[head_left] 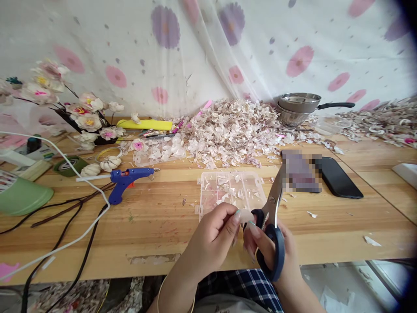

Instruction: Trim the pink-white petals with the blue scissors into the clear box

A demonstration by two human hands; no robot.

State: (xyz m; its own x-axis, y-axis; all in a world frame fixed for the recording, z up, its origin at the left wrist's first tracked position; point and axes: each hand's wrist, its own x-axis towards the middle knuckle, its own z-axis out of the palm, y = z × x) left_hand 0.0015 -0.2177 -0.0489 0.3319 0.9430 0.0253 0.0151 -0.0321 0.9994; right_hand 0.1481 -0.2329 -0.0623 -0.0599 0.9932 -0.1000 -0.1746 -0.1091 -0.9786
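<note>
My left hand [213,234] pinches a small, pale, petal-like piece [246,215] between thumb and fingertips. The scissors [276,191] with dark blue handles are in my right hand [288,256], blades pointing up and away from the piece. The thumb and fingertips of that hand also meet the piece's right edge. Just behind both hands lies a clear compartment box [200,184] with white scraps scattered over it. Part of the box is hidden behind my left hand.
A large heap of pale shell-like flakes [234,130] lies at the back, beside stacked metal pans [298,106]. A blue glue gun [125,180], cables, and flowers [87,113] are on the left. A black phone [340,177] and a partly blurred flat object [301,171] lie right.
</note>
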